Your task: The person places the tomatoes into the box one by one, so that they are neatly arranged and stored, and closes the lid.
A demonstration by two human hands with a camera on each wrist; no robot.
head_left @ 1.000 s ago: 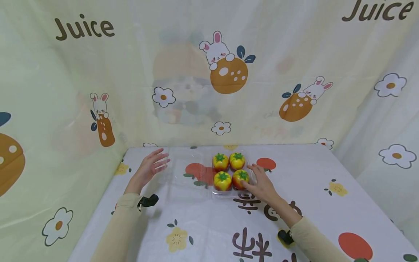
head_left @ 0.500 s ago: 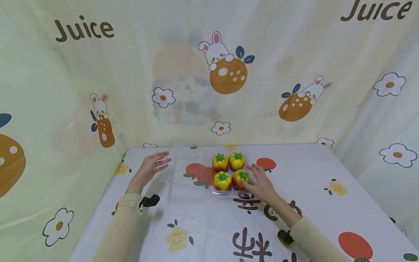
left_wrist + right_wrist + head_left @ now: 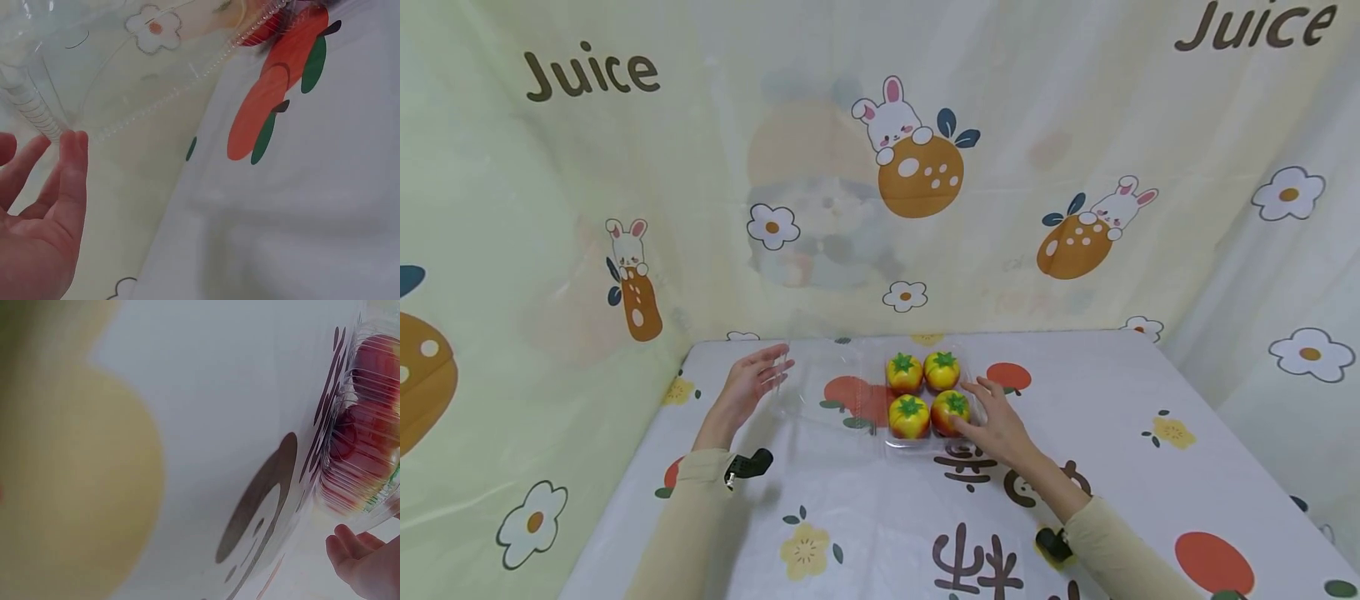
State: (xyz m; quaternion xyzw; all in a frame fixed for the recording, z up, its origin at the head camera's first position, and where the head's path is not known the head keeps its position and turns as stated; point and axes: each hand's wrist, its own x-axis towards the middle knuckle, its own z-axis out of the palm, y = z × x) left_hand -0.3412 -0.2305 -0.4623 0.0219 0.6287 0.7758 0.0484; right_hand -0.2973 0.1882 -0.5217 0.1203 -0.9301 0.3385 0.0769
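A clear plastic clamshell box [image 3: 917, 447] lies unfolded on the table. Several round yellow-red fruits with green leafy tops [image 3: 909, 417] sit in its right half. The transparent lid [image 3: 144, 94] is raised and tilted to the left, joined to the base. My left hand [image 3: 747, 390] touches the lid's outer edge with nearly straight fingertips [image 3: 74, 147]. Across the box's right side lies my right hand [image 3: 1000, 423], thumb near the front right fruit and fingers spread along the rim. In the right wrist view, its fingertips [image 3: 344, 540] are beside the box wall.
The box stands near the back of a table covered with a white printed cloth [image 3: 1097, 375]. A pale printed curtain [image 3: 820, 308] rises behind the table and on both sides.
My left hand has shifted slightly right, and the clear lid's outer edge has risen a little with it. The right hand, the fruits and the base stay in place.
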